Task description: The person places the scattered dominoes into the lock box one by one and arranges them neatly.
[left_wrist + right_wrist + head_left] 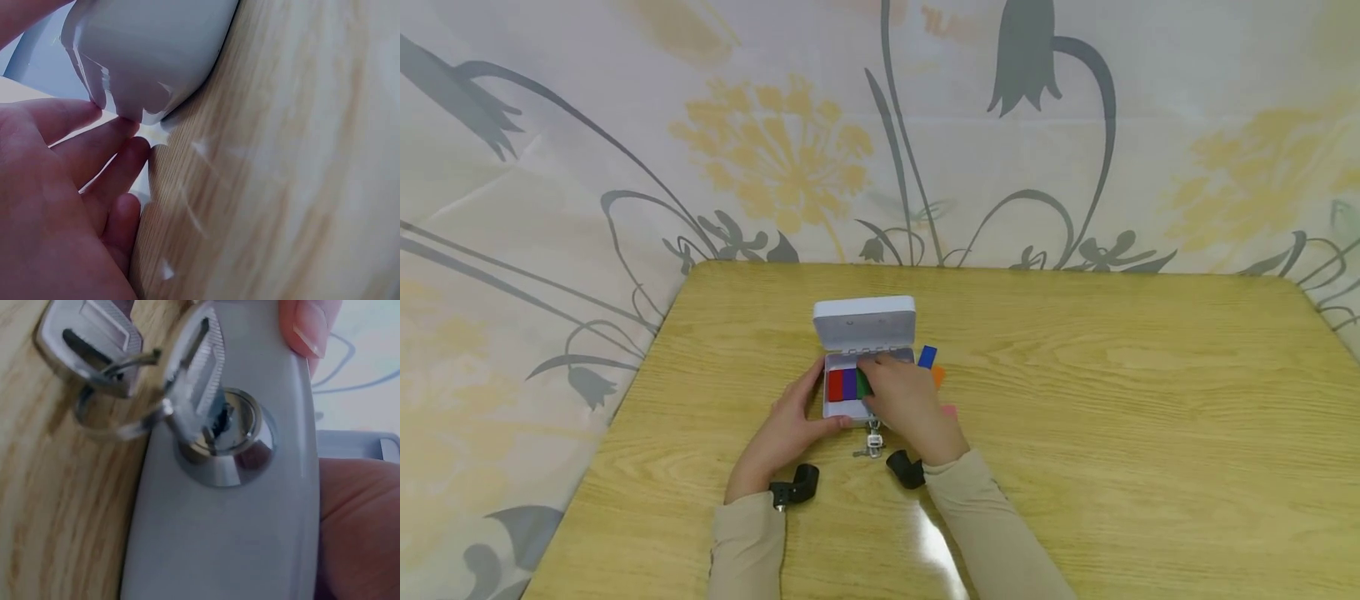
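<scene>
A white metal box [848,408] stands on the table with its lid [865,312] raised at the back. My left hand [786,429] grips its left side, thumb on the front wall; the left wrist view shows the other fingertips [128,127] at a rounded corner. My right hand [906,400] reaches inside, fingers bent at a green block [862,383] that it partly covers and seems to pinch; its fingertips are mostly hidden. Left of the green block lie a red block [835,386] and a purple block [849,385]. Keys [873,437] hang at the lock [231,425] in front.
Right of the box lie a blue block [928,357], an orange block [938,377] and a pink block [951,412], partly behind the right hand. The wooden table [1112,417] extends right, with a patterned cloth [820,125] behind it.
</scene>
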The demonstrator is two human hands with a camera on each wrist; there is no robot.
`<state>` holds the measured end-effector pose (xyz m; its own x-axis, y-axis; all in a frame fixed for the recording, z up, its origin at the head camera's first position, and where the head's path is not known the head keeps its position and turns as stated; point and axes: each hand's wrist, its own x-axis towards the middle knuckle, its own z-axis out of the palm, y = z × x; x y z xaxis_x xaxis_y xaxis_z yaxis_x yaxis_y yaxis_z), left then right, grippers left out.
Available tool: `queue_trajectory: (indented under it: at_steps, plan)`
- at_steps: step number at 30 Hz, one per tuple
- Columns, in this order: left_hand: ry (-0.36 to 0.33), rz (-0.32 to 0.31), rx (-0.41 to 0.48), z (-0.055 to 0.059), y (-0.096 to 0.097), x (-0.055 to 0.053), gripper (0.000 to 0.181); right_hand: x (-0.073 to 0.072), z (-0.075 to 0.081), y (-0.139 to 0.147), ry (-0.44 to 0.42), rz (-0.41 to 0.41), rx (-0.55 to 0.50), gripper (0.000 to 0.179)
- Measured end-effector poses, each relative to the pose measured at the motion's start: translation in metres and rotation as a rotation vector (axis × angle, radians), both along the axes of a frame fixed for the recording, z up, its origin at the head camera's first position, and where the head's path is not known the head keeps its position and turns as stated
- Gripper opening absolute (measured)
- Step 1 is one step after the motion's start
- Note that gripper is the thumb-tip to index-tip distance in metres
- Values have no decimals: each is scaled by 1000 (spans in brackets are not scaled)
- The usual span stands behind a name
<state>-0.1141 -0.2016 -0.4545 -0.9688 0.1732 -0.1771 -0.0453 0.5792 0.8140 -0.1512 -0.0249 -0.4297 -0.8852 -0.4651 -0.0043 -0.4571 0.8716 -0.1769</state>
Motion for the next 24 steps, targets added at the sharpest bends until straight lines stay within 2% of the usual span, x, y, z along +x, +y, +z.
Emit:
queue_trajectory:
  at_steps: [9,13,18,24]
  plan:
    - [-1,9,-2,-1,-1,0,98,-2,-4,-1,11,4,-12,47]
    - [1,10,-8,-1,-1,0,97,-3,-3,1,-25,5,-40,50]
    - [-3,15,-7,-1,0,1,97,-5,0,5,-84,-6,-132,49]
    - [-6,14,-11,0,-1,0,99,-12,2,12,-136,13,-284,34]
